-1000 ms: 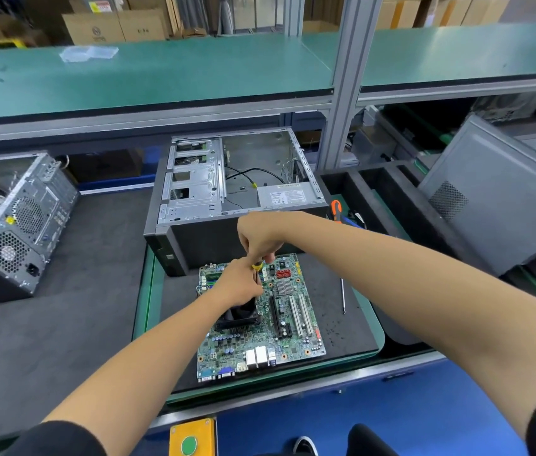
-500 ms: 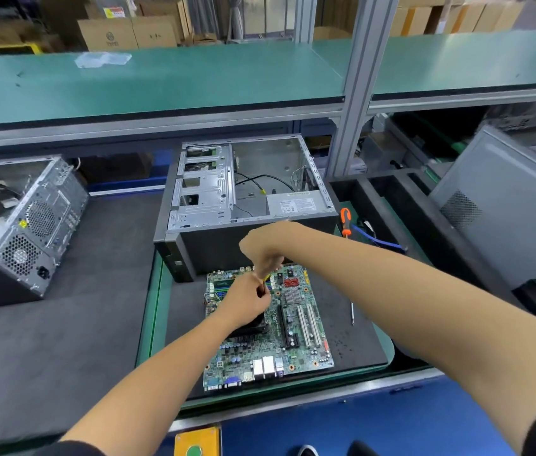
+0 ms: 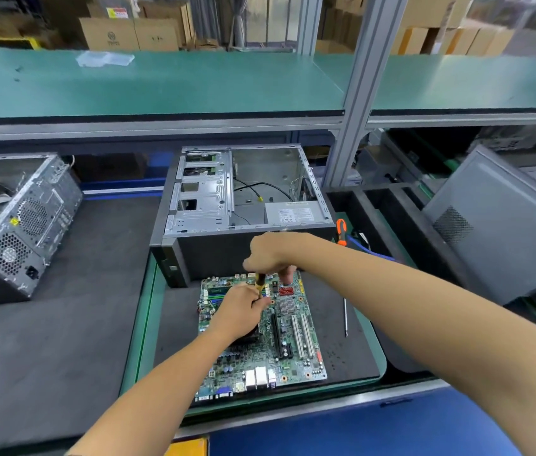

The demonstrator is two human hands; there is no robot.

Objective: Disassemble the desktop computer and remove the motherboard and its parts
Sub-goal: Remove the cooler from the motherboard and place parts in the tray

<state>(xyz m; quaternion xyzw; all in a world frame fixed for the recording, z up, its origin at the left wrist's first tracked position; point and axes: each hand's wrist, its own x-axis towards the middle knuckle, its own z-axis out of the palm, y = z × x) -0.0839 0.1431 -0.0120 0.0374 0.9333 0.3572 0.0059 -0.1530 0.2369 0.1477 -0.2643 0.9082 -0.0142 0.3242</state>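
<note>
Gripping a screwdriver point(image 3: 260, 282) over the motherboard point(image 3: 288, 340), right hand point(image 3: 268, 253) above, left hand point(image 3: 238, 309) pinching its shaft

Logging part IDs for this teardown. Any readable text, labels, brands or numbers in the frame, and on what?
No text reads clearly enough to quote.
White label on the power supply in the open case: printed lines, too small to read.
Round logo on the cardboard box: blurred.
Yellow and red sticker on a box: blurred.
Yellow sticker on the left case: unreadable.
Motherboard markings: too small.
</note>
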